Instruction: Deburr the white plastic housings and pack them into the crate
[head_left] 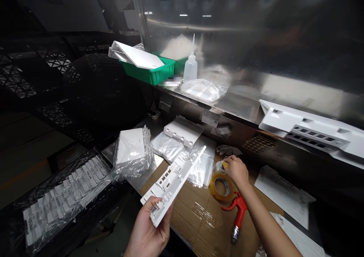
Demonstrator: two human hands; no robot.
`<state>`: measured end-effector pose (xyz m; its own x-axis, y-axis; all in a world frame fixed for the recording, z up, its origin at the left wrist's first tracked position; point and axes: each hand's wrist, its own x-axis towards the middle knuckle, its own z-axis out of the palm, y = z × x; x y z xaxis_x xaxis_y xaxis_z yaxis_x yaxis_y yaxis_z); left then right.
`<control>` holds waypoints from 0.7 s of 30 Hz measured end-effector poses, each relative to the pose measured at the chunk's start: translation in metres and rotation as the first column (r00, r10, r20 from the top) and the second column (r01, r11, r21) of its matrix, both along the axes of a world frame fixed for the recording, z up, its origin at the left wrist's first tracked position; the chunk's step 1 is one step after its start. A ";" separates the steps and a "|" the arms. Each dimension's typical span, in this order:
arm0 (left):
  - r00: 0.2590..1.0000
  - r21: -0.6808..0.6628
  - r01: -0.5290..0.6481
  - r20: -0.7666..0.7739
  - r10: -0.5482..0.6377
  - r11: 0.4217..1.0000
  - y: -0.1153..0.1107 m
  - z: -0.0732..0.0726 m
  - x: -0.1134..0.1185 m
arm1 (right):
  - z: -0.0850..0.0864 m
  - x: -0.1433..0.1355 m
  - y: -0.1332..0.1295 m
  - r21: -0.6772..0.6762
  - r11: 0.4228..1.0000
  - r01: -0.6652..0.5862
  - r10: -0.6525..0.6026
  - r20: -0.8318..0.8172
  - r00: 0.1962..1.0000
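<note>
My left hand is closed on one end of a long white plastic panel, thumb on its near side. The panel tilts up and away, showing clips and square and round cut-outs. Over the cardboard, my right hand has its fingers curled at a small white, cylinder-like item with a yellowish part; its exact kind is unclear. Right beside that item lies a roll of yellowish tape. A red air blow gun rests below the right hand, near the forearm. Behind the fingers is a grey glove.
Bagged white panels stand at the left, near a long row of wrapped parts. Clear bags lie on the cardboard. The metal shelf holds a green bin, a squeeze bottle and a white housing.
</note>
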<state>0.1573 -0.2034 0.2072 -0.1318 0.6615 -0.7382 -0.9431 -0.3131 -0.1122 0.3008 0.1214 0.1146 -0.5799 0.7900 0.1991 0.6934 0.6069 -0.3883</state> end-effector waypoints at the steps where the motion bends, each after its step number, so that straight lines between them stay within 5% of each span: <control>1: 1.000 -0.012 0.006 -0.004 -0.006 1.000 0.001 0.001 0.000 | 0.013 0.000 -0.014 -0.010 1.000 -0.014 0.013 -0.066 0.998; 5: 0.999 -0.030 0.028 -0.040 -0.029 0.999 0.005 0.004 0.002 | 0.071 0.004 -0.112 -0.016 0.983 -0.182 0.164 -0.363 0.917; 7: 0.998 -0.030 0.044 -0.047 -0.045 0.999 0.008 0.006 0.004 | 0.091 0.003 -0.167 -0.081 0.924 -0.373 0.253 -0.602 0.758; 9: 0.997 0.036 0.056 -0.057 -0.054 0.998 0.010 0.007 0.007 | 0.100 -0.001 -0.205 -0.002 0.886 -0.463 0.322 -0.715 0.621; 12: 0.995 0.147 0.059 -0.090 -0.046 0.987 0.011 0.008 0.011 | 0.098 -0.010 -0.213 0.179 0.841 -0.510 0.470 -0.708 0.527; 17: 0.986 -0.030 0.070 -0.148 -0.073 0.997 0.006 -0.002 0.011 | 0.097 -0.013 -0.182 0.187 0.910 -0.370 0.400 -0.637 0.660; 21: 0.964 0.139 0.149 -0.242 -0.113 0.979 0.003 -0.022 0.007 | 0.104 -0.009 -0.200 0.245 0.840 -0.485 0.518 -0.630 0.579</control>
<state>0.1646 -0.2003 0.1854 -0.1915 0.7884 -0.5847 -0.9804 -0.1811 0.0770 0.2918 -0.0783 0.2187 -0.5879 0.3952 0.7058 -0.1475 0.8055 -0.5739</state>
